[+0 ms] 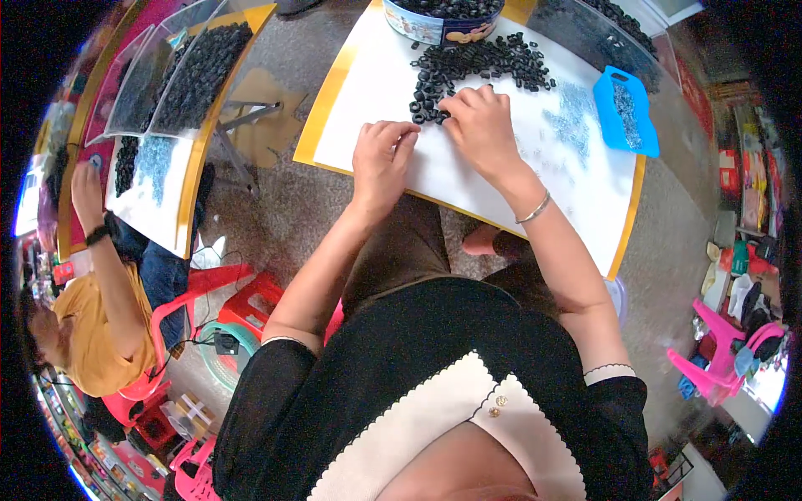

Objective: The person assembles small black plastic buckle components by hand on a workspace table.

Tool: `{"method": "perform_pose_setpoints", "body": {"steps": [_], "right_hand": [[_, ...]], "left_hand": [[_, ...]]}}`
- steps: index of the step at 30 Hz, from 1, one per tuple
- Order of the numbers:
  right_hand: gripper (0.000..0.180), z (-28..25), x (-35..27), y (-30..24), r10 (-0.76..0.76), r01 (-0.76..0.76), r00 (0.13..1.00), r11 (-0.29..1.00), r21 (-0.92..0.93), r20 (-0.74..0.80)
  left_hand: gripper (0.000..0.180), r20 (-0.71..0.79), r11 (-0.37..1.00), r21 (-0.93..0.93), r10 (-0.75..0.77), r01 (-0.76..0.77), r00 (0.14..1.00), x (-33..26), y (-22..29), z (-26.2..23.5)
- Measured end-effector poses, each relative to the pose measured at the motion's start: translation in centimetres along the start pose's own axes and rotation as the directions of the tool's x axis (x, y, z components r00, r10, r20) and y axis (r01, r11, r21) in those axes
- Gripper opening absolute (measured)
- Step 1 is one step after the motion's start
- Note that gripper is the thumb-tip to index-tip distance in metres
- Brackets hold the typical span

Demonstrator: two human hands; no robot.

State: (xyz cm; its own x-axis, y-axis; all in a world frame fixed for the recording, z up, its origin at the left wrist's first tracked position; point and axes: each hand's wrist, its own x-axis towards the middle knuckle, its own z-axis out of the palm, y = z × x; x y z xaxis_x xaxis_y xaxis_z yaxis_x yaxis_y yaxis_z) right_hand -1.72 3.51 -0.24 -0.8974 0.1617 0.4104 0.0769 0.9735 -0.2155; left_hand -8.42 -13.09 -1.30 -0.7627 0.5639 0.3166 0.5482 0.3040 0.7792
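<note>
Over the white tabletop (351,108), my left hand (384,163) is closed, with thumb and fingertips brought together. Whatever its tips hold, if anything, is too small to make out. My right hand (486,134) reaches to the near edge of a spread of small black parts (484,63), its fingers curled and closed at the tips. What lies between them is hidden. A few loose black parts (422,108) lie between the two hands. Right of my right hand, many tiny clear pieces (572,121) are scattered on the white surface.
A round tub (443,27) of black parts stands at the far edge. To the right is a blue tray (610,138) with clear pieces. At left, a person in a yellow shirt (104,334) works at another table with clear bins (167,92). A pink stool (710,351) stands far right.
</note>
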Motion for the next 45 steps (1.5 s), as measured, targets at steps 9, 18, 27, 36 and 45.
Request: {"method": "perform_pose_setpoints", "body": {"steps": [9, 18, 27, 36, 45], "right_hand": [[0.023, -4.0, -2.6, -0.9, 0.367, -0.384, 0.914, 0.653, 0.653, 0.171], [0.018, -3.9, -5.8, -1.6, 0.466, -0.362, 0.885, 0.689, 0.629, -0.002], [0.015, -4.0, -7.5, -2.0, 0.270, -0.185, 0.936, 0.923, 0.338, -0.226], [0.023, -5.5, -9.3, -1.2, 0.610, -0.415, 0.773, 0.278, 0.866, 0.175], [0.021, -6.7, -10.3, -1.2, 0.646, -0.322, 0.732, 0.047, 0.946, 0.217]], "left_hand": [[0.015, 0.109, 0.874, -0.387, -0.273, 0.293, 0.956, 0.1, 1.3, 0.2], [0.020, 0.390, 0.574, -0.654, -0.303, 0.493, 0.870, -0.3, 4.8, 3.4], [0.015, 0.211, 0.858, -0.391, -0.268, 0.333, 0.940, -1.3, 5.9, 4.0], [0.016, 0.088, 0.974, 0.106, 0.189, -0.198, 0.978, -0.2, 2.5, 5.6], [0.024, 0.045, 0.958, 0.119, 0.258, -0.262, 0.965, -0.7, 2.1, 4.8]]}}
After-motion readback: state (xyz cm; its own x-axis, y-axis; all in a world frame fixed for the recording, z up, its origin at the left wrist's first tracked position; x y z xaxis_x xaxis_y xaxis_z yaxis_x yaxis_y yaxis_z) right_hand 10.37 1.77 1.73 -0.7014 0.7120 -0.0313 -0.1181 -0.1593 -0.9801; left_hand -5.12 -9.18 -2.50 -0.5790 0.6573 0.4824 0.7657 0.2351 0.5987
